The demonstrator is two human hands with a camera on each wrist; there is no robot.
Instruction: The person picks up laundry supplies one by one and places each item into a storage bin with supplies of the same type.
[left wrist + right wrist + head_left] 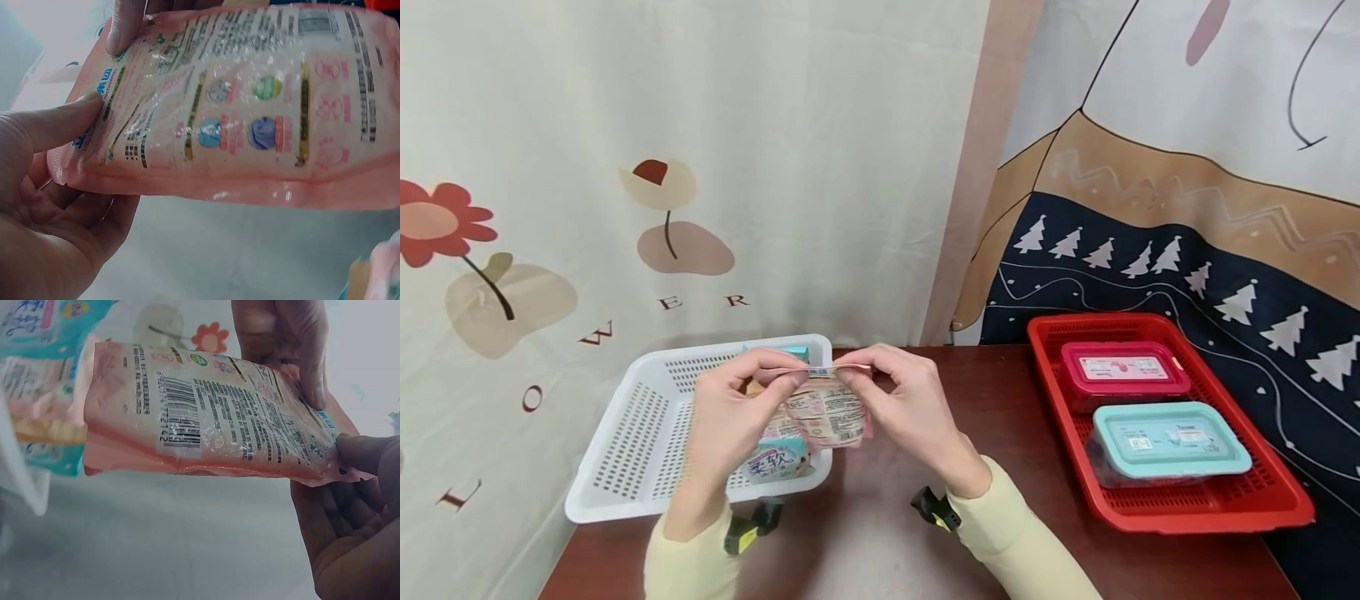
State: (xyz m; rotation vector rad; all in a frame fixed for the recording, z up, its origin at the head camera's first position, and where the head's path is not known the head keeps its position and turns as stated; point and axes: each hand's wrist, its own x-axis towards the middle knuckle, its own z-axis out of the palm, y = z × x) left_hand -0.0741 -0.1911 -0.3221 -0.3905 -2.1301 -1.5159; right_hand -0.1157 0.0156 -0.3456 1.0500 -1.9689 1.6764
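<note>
A pink plastic pouch (829, 419) hangs in front of me at the right end of the white basket (613, 467). My left hand (722, 421) pinches one end of its top edge between thumb and fingers. The other end is pinched by my right hand (913, 408). In the left wrist view, the printed face of the pouch (231, 119) shows small round pictures, and the left thumb lies on the print near the edge. The right wrist view shows a barcode at the lower end of the pouch (169, 412).
Several packets, one of them blue with large characters (775, 464), lie at the right end of the white basket. To the right, a red basket (1067, 450) holds a pink-lidded box (1123, 367) and a teal-lidded box (1172, 439). A printed curtain (850, 167) hangs behind the brown table (1000, 417).
</note>
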